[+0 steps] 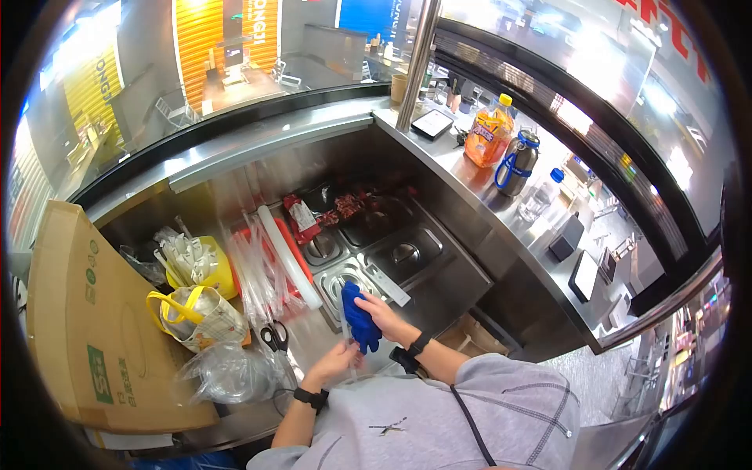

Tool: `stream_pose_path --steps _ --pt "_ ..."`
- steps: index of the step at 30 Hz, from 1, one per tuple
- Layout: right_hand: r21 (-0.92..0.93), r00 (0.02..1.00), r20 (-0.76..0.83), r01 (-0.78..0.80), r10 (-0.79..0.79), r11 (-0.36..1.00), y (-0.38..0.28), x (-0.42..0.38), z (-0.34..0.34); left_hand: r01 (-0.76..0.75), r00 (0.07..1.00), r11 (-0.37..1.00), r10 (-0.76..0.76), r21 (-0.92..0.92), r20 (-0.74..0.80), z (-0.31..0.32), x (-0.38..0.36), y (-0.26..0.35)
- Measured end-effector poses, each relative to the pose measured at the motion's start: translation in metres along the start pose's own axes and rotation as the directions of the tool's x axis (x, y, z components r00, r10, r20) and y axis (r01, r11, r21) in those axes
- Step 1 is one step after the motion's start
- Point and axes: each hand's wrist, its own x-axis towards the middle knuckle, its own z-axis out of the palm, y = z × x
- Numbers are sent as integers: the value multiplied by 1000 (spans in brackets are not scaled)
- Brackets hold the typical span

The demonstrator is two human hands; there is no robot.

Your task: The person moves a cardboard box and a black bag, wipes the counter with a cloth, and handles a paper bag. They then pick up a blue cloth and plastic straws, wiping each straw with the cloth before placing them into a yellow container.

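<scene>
My right hand [385, 321] is closed on a bright blue glove [360, 319], its fingers hanging down toward my other hand. Lower and to the left, my left hand [335, 363] has its fingers pinched together at the bottom of a thin pale strip [343, 317] that runs up beside the glove; what the strip is I cannot make out. Behind the glove are steel lidded pans [319, 249] set in the counter, with a flat metal blade [387, 283] lying across them. Black-handled scissors [274, 337] rest on the counter left of my hands.
Long clear plastic sleeves [254, 274] lie by a red tray [292, 251]. Further left are a yellow-handled bag [205, 317], a clear plastic bag [235, 372] and a tall cardboard box [102, 329]. An orange snack bag [487, 139] and a flask [517, 164] stand on the right ledge.
</scene>
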Motion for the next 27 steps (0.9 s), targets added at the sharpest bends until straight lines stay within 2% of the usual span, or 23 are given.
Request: stream_pose_path --steps 3,4,6,9,15,17,19,20,23,26,27 --pt "-175 1000 11 19 -17 984 -1 -6 9 -50 998 993 54 105 -31 -5 14 -25" --pt "-185 996 84 -22 39 982 0 -6 6 -41 997 997 45 72 -56 -4 15 -26" --pt "-162 995 93 -17 32 987 10 -3 4 -25 994 1000 25 5 -110 -1 18 -23" --pt "-136 995 104 21 -7 991 21 -3 8 -56 947 997 67 43 -314 2 16 -14" --pt "-57 998 56 16 -13 998 18 -8 11 -272 891 947 314 169 -327 -13 19 -13" --pt "-9 1000 23 10 -10 1000 9 -6 4 -370 847 892 438 258 -300 -14 21 -13" --pt "122 998 -57 26 -20 992 -4 0 -3 -242 867 863 398 444 -300 -17 12 -10" --pt "173 998 -27 54 -50 983 -14 -2 -6 -175 875 830 378 529 -303 -18 10 -9" --pt "210 997 -51 65 -56 975 -20 2 -12 -153 873 828 369 540 -319 -19 19 -21" --pt "160 998 -57 14 -5 987 -12 -6 -4 -87 889 818 322 569 -327 -13 14 -8" --pt "141 998 -65 9 0 990 -3 -6 -2 -108 882 819 340 564 -325 -15 16 -11"
